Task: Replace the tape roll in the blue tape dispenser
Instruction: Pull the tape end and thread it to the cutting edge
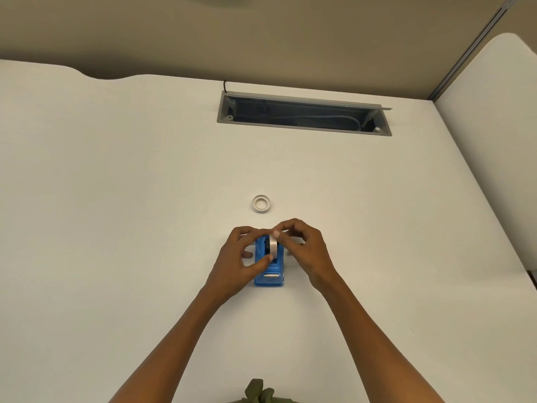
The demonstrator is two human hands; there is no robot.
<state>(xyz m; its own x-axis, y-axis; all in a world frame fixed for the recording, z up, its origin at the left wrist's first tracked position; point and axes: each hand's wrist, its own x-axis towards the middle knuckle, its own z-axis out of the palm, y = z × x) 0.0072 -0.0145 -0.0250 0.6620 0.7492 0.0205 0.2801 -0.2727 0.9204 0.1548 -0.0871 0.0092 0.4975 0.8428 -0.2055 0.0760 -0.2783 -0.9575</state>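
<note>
both hands on the roll, swap partway

our right hand (302, 245) and left hand (239, 258) pinch the upright tape roll (273, 245) in the blue tape dispenser (268, 270), frame centre. another roll (261, 203) lies just above. we judge seating or removal unfinished.

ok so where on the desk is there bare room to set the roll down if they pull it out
Wide bare desk lies left and right of the hands. A bare band also runs between the spare roll and the cable tray. It is crowded around the blue dispenser, where the left hand and right hand meet.
</note>
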